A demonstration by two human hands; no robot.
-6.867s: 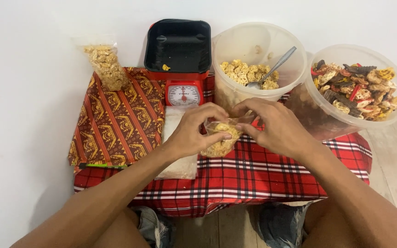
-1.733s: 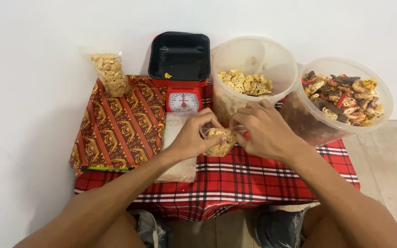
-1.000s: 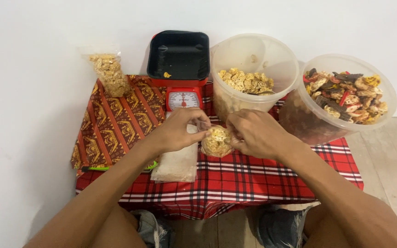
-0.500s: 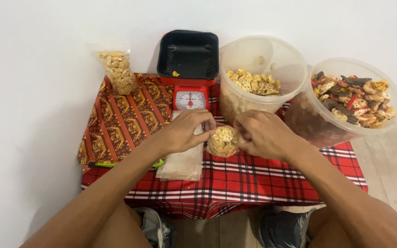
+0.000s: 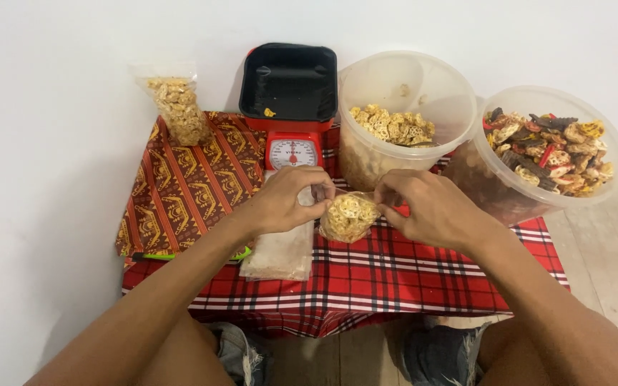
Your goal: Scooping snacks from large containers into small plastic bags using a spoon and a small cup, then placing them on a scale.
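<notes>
Pinching small clear snack bag (image 5: 350, 216) upright between left hand (image 5: 287, 201) and right hand (image 5: 427, 209), mouth toward desk's far edge.

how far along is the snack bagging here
Done: one filled bag stands by the wall, left of the scale. In hand: the left hand and right hand pinch the top of a second bag of yellow snacks. Left: closing that bag; a stack of empty bags lies on the cloth, and both tubs hold plenty of snacks.
</notes>
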